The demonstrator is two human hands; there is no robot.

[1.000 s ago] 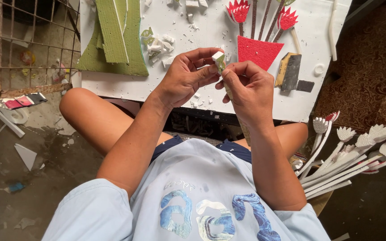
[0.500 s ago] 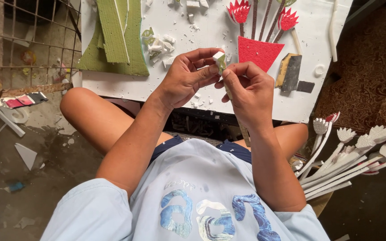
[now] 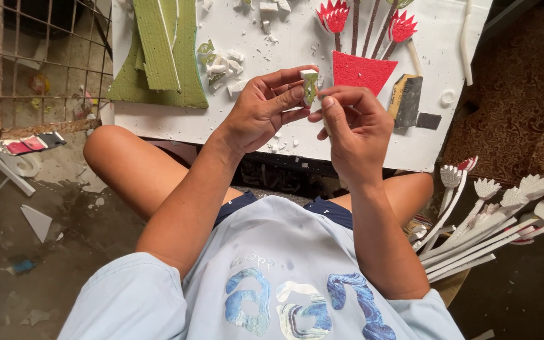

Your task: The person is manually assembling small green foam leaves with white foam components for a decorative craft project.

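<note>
Nearest, a pale blue shirt [image 3: 177, 283] with a marbled blue print, bare knees spread to either side. Off to the right, low down, a bundle of white foam flowers [image 3: 486, 214] on long stems, lying fanned out, untouched.

Above the lap, both hands raised together at the near edge of the white board [image 3: 177, 123]. Left hand [image 3: 262, 110] curled, thumb and fingertips pinching a small foam piece [image 3: 310, 85], white with a green face, held upright in the air just in front of the board. Right hand [image 3: 354, 129] closed close beside it, forefinger and thumb pressed to the piece's lower side; impossible to tell whether anything slim sits between those fingers.

Compared with half a second and a second back: hardly any shift, same grip, same height, piece kept in the same pinch. Reads as fine fingertip work on the piece rather than any reach or carry.

Beyond, on the board: white scraps [image 3: 225, 63], green foam slabs [image 3: 158, 50] at left, a red foam wedge [image 3: 363, 70], a dark block [image 3: 407, 101], red flowers [image 3: 334, 16] farthest
</note>
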